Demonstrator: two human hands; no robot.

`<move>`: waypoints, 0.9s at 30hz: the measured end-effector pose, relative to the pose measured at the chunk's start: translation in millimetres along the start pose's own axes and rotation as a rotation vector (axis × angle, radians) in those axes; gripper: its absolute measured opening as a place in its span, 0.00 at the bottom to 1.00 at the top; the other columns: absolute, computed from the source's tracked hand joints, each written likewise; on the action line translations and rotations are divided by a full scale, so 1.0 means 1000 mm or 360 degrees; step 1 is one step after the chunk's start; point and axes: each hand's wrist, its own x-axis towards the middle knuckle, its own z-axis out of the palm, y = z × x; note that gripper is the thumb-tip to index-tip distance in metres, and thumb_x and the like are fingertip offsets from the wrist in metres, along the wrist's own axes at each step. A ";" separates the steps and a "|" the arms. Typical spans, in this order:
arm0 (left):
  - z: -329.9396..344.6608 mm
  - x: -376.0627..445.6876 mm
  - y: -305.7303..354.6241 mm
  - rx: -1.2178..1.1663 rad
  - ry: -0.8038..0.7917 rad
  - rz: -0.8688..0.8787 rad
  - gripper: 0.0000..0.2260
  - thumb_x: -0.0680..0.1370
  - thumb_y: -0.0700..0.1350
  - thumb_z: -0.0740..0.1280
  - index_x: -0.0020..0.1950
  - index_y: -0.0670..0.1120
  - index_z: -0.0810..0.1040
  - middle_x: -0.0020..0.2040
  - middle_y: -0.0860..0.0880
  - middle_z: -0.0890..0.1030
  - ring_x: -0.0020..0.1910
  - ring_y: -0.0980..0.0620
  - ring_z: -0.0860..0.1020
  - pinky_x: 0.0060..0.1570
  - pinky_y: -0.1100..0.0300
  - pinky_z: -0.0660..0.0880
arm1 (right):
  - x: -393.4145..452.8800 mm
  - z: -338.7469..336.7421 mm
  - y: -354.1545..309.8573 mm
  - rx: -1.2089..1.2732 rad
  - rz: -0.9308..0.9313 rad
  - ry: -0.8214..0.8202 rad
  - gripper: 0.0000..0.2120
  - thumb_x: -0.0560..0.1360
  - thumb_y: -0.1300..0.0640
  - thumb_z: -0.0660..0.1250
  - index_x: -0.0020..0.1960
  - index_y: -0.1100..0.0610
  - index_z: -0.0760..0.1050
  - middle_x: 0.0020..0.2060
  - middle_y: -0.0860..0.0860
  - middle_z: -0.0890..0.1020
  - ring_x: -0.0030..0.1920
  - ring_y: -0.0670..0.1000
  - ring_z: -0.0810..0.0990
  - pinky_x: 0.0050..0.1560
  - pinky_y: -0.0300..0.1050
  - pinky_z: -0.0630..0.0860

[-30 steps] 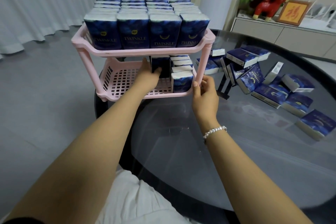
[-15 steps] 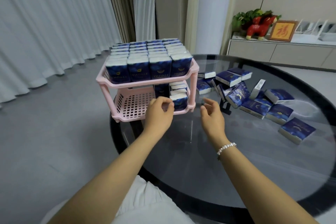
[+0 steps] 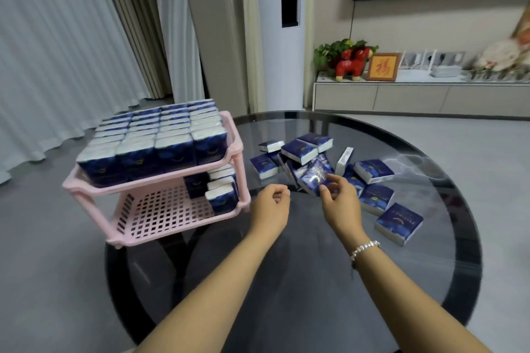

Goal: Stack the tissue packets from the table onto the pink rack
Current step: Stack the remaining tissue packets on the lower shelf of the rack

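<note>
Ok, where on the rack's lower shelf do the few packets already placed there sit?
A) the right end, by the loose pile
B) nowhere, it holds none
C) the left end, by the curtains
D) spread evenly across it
A: the lower shelf holds a small cluster of packets at its right end; the rest is bare pink grid.

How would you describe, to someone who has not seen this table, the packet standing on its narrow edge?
Start at the round glass table and find the loose pile of blue packets right of the pink rack. At its far side, one packet stands on edge, showing white; its neighbours lie flat or lean.
</note>
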 end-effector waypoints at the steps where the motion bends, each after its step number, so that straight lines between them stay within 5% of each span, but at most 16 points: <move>1: 0.008 0.006 0.003 -0.0017 -0.0015 -0.0011 0.10 0.80 0.44 0.62 0.59 0.46 0.77 0.52 0.52 0.78 0.50 0.57 0.74 0.48 0.67 0.68 | 0.006 -0.001 0.001 -0.0031 0.0005 -0.0009 0.18 0.77 0.55 0.63 0.66 0.57 0.70 0.57 0.56 0.77 0.49 0.53 0.79 0.51 0.47 0.76; 5: 0.031 0.029 0.012 -0.0153 -0.0071 -0.0081 0.13 0.79 0.45 0.64 0.63 0.45 0.75 0.56 0.49 0.78 0.50 0.53 0.76 0.52 0.60 0.73 | 0.031 0.000 0.002 -0.0133 0.0009 -0.0067 0.23 0.77 0.57 0.63 0.71 0.56 0.66 0.64 0.56 0.73 0.58 0.57 0.78 0.60 0.57 0.74; 9: 0.047 0.040 0.008 -0.0215 -0.0094 -0.0238 0.17 0.76 0.48 0.68 0.63 0.45 0.73 0.52 0.49 0.78 0.50 0.49 0.78 0.53 0.55 0.75 | 0.048 0.001 -0.003 -0.0225 0.0085 -0.0251 0.24 0.77 0.57 0.63 0.72 0.55 0.63 0.63 0.55 0.76 0.50 0.58 0.81 0.53 0.50 0.77; 14: 0.047 0.039 -0.001 -0.0384 0.0000 -0.0299 0.16 0.74 0.42 0.71 0.61 0.44 0.75 0.54 0.47 0.81 0.49 0.50 0.78 0.53 0.57 0.76 | 0.045 0.007 -0.003 -0.0154 0.0060 -0.0256 0.17 0.75 0.56 0.68 0.62 0.59 0.75 0.54 0.54 0.81 0.49 0.54 0.82 0.45 0.42 0.76; 18: 0.031 0.034 -0.003 -0.0605 0.0134 -0.0347 0.15 0.75 0.41 0.70 0.61 0.43 0.75 0.54 0.47 0.80 0.48 0.52 0.78 0.42 0.65 0.72 | 0.044 0.005 -0.006 -0.0038 0.0086 -0.0317 0.13 0.73 0.52 0.70 0.55 0.55 0.77 0.44 0.51 0.83 0.38 0.49 0.82 0.31 0.37 0.72; 23: 0.008 0.026 -0.009 -0.0829 0.0236 -0.0418 0.14 0.75 0.40 0.70 0.59 0.44 0.76 0.53 0.46 0.81 0.50 0.48 0.81 0.48 0.55 0.80 | 0.059 0.002 -0.028 0.0029 0.0091 -0.0141 0.17 0.73 0.47 0.69 0.56 0.55 0.71 0.40 0.46 0.77 0.43 0.51 0.80 0.45 0.48 0.78; 27: -0.001 0.014 -0.017 -0.0902 0.0181 -0.0431 0.12 0.76 0.38 0.68 0.59 0.43 0.73 0.52 0.45 0.78 0.43 0.51 0.80 0.32 0.60 0.80 | 0.078 0.020 -0.038 0.0060 0.0284 -0.0214 0.27 0.70 0.39 0.68 0.58 0.57 0.65 0.49 0.52 0.79 0.48 0.54 0.81 0.46 0.49 0.78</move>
